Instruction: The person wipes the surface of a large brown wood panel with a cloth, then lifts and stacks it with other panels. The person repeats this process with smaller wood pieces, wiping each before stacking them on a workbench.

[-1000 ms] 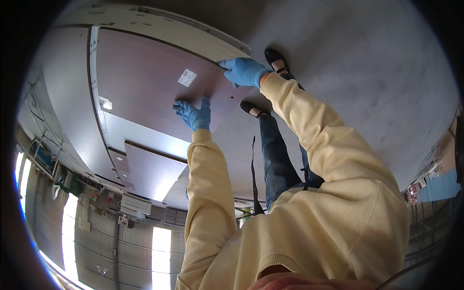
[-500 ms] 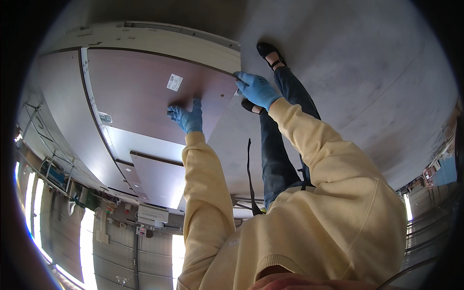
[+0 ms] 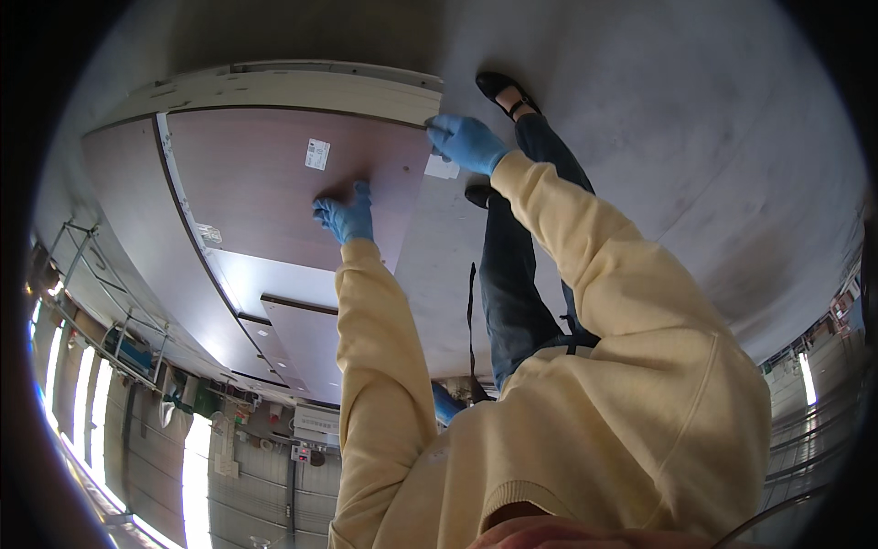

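Observation:
A large reddish-brown flat panel (image 3: 274, 174) with a white label (image 3: 317, 154) lies at the left, on top of other boards. My left hand (image 3: 345, 215), in a blue glove, rests on its face with thumb and fingers apart. My right hand (image 3: 468, 144), also blue-gloved, is closed at the panel's far right corner, its fingertips at the edge. Just below those fingers a small white piece (image 3: 442, 166) shows, partly covered by the hand; what it is I cannot tell.
Beneath and beyond the panel runs a pale board stack (image 3: 274, 89). Another long board (image 3: 137, 183) lies left, and a smaller panel (image 3: 302, 339) sits nearer. A metal rack (image 3: 110, 293) stands at far left. Grey floor (image 3: 686, 137) spreads right, near my black shoes (image 3: 501, 87).
The view has tilted slightly, and the panel's right corner appears farther left with my right hand still at it. More of the white piece shows. My left hand stays on the panel.

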Demonstrator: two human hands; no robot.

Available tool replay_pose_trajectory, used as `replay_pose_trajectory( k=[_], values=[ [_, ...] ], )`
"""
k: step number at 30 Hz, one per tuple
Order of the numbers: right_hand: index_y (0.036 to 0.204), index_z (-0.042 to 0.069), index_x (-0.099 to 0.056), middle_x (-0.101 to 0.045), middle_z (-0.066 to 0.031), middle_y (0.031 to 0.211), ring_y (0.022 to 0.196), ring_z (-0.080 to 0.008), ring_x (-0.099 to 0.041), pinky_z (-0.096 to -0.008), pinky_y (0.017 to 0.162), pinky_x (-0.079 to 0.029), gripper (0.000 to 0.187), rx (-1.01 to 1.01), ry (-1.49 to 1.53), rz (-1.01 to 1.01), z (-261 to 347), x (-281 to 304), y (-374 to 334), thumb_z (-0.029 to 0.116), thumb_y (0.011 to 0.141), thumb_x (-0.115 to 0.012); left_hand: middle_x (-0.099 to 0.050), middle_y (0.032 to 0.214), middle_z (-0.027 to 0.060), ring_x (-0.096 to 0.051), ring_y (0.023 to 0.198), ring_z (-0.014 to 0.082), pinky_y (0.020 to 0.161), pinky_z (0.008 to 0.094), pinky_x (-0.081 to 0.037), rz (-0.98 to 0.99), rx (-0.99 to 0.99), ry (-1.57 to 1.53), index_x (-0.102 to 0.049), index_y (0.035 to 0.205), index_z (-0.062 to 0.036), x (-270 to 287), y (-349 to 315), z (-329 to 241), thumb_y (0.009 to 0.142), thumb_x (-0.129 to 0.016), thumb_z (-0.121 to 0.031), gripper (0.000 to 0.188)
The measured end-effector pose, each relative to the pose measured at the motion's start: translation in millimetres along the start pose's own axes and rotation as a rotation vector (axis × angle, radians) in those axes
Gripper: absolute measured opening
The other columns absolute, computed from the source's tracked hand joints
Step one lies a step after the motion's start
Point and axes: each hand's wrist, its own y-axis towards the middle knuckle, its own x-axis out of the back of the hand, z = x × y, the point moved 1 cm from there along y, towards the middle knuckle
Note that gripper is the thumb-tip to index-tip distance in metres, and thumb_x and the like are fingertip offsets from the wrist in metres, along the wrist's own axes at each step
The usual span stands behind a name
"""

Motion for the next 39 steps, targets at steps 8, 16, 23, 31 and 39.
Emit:
replay_pose_trajectory(
  k=[8,16,23,31,39],
  values=[
    [0.121,0.001,-0.065,-0.077,-0.0112,0.097,0.073,-0.0161,-0.071,-0.0295,0.072,-0.058,0.031,-0.136,0.327,-0.276,-87.0,50.6,-75.5,0.028,0.105,-0.058,-0.006,0.169,0.0312,-0.011,0.156,0.0490,0.126,0.0526,-0.022,0.002,0.031,0.055,-0.004,0.165,-0.0058,4.3,5.5,-9.9,0.071,-0.073,-0.080,0.138],
    [0.119,-0.001,-0.067,-0.072,-0.0116,0.095,0.078,-0.0181,-0.070,-0.0314,0.074,-0.059,0.032,-0.243,0.554,-0.397,-169.7,55.8,-191.8,0.026,0.103,-0.060,-0.031,0.163,0.0259,-0.032,0.150,0.0428,0.123,0.0474,-0.031,-0.053,-0.301,0.320,-0.031,0.160,-0.0055,18.9,-41.6,13.4,0.076,-0.073,-0.067,0.112],
    [0.118,-0.001,-0.068,-0.073,-0.0095,0.095,0.079,-0.0180,-0.070,-0.0298,0.074,-0.058,0.032,-0.187,0.518,-0.308,-161.1,44.8,-211.6,0.026,0.103,-0.060,-0.034,0.163,0.0249,-0.032,0.150,0.0438,0.123,0.0509,-0.030,-0.069,-0.490,0.352,-0.036,0.158,-0.0064,-2.4,-126.5,68.1,0.081,-0.071,-0.059,0.099],
    [0.122,-0.001,-0.065,-0.074,-0.0153,0.106,0.087,-0.0241,-0.073,-0.0341,0.085,-0.060,0.035,-0.122,0.503,-0.140,-83.0,56.1,-214.6,0.028,0.102,-0.064,-0.043,0.157,0.0261,-0.038,0.148,0.0419,0.120,0.0479,-0.034,0.179,-0.341,0.127,-0.044,0.154,-0.0052,-10.4,-288.3,121.5,0.090,-0.067,-0.056,0.085],
    [0.148,0.000,-0.043,-0.057,-0.0246,0.143,0.131,-0.0359,-0.058,-0.0496,0.117,-0.043,0.067,-0.073,0.743,0.512,76.7,-57.9,-301.8,0.053,0.108,-0.045,-0.066,0.131,0.0103,-0.063,0.117,0.0236,0.105,0.0381,-0.049,0.774,0.000,-1.711,-0.056,0.142,0.0029,17.8,-447.3,73.2,0.105,-0.057,-0.050,0.064]
  ],
)
